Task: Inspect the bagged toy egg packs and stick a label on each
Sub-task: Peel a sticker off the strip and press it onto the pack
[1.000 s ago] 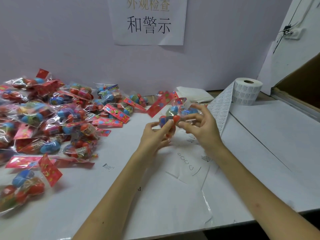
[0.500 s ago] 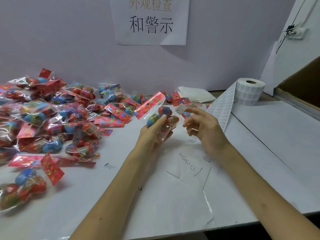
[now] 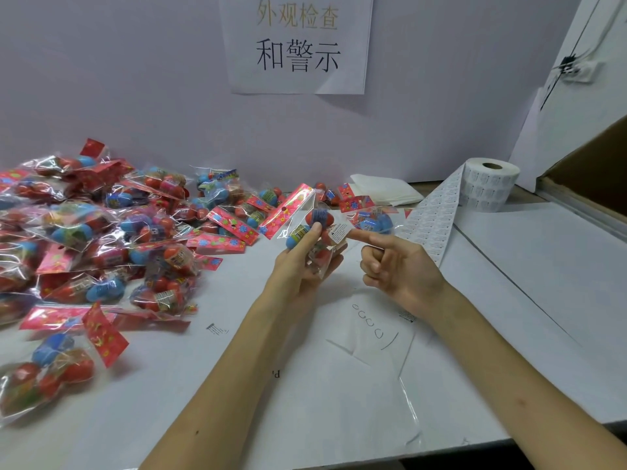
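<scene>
White label (image 3: 339, 233) now on egg pack (image 3: 318, 217), right hand (image 3: 400, 269) touching it

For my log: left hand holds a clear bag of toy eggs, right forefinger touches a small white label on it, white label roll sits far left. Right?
Wrong on the roll: the head view shows the white label roll at the far right, behind the right hand. The rest stands.
</scene>
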Available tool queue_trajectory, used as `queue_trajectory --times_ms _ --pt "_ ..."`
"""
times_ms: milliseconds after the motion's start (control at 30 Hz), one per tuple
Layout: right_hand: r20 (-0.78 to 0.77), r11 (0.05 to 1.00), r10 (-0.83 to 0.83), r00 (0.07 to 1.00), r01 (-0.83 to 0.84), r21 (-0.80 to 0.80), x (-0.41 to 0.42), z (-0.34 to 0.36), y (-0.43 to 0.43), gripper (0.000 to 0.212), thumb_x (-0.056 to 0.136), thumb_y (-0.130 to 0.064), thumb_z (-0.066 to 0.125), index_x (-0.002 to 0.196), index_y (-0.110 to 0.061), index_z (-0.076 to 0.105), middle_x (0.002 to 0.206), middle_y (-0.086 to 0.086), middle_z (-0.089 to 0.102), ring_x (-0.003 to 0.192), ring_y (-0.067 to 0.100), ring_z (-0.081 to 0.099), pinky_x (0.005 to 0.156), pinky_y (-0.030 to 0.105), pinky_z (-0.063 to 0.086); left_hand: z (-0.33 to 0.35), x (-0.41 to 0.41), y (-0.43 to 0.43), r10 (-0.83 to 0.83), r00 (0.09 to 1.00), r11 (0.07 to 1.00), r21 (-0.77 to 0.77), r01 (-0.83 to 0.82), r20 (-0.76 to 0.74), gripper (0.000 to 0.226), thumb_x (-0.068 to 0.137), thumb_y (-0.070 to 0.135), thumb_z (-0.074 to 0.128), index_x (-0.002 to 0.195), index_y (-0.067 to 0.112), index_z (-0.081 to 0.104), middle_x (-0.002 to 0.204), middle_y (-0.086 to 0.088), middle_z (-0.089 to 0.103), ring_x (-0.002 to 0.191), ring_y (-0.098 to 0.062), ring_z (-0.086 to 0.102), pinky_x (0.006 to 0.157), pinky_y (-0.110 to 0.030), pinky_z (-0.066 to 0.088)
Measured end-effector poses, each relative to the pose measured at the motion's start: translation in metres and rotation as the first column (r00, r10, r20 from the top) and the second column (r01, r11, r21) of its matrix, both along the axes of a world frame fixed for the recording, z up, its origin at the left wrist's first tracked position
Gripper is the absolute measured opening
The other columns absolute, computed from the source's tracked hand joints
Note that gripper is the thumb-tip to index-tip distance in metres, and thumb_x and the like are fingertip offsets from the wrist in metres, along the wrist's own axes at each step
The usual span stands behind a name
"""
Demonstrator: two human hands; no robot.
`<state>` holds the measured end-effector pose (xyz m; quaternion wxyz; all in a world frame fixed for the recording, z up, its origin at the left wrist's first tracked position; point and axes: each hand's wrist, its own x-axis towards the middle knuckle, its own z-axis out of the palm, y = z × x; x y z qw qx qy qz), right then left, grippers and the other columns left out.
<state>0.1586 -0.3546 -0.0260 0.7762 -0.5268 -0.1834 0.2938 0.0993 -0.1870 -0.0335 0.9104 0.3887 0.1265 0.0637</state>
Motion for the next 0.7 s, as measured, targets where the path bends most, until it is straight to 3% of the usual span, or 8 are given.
queue_trajectory --times_ms 167,333,567,700 --pt "-0.003 1.000 0.001 1.000 -0.001 -0.003 0.0005 -0.0007 -0.0002 0.034 0.087 -0.026 0.058 0.110 -0.015 0.079 0.058 0.001 0.045 0.053 0.012 0.030 0.047 0.022 0.033 0.0011 -0.0010 -0.0006 -0.006 1.000 1.000 0.014 0.006 0.004 0.033 0.095 0.021 0.069 0.125 0.008 0.064 0.115 -0.014 0.076 0.107 -0.029 0.074 0.088 -0.034 0.061" --pt "0.014 1.000 0.003 1.000 -0.003 -0.009 0.0002 -0.0009 0.0000 0.035 0.087 -0.025 0.057 0.112 -0.016 0.079 0.059 0.002 0.045 0.052 0.012 0.031 0.049 0.023 0.031 0.0027 -0.0010 -0.0005 -0.004 1.000 1.000 0.021 0.004 0.000 0.043 0.092 0.013 0.071 0.132 0.002 0.060 0.116 -0.014 0.076 0.100 -0.026 0.076 0.090 -0.034 0.061" --pt "0.034 0.999 -0.001 0.999 0.002 -0.036 -0.0010 0.0004 -0.0006 0.038 0.084 -0.026 0.057 0.116 -0.014 0.076 0.060 0.003 0.046 0.053 0.012 0.032 0.049 0.023 0.034 0.0037 -0.0002 -0.0020 0.010 1.000 0.999 0.044 -0.009 -0.019 0.046 0.089 0.004 0.073 0.132 0.001 0.058 0.121 -0.017 0.073 0.108 -0.030 0.073 0.079 -0.030 0.063" --pt "0.064 0.999 0.009 0.998 -0.006 -0.050 -0.0034 0.0020 0.0003 0.035 0.085 -0.026 0.057 0.110 -0.017 0.079 0.061 0.003 0.047 0.053 0.012 0.031 0.049 0.023 0.035 0.0032 0.0016 -0.0018 0.045 0.998 0.998 0.054 -0.042 -0.046 0.044 0.089 0.001 0.073 0.130 0.002 0.057 0.121 -0.016 0.073 0.110 -0.033 0.072 0.083 -0.033 0.062"
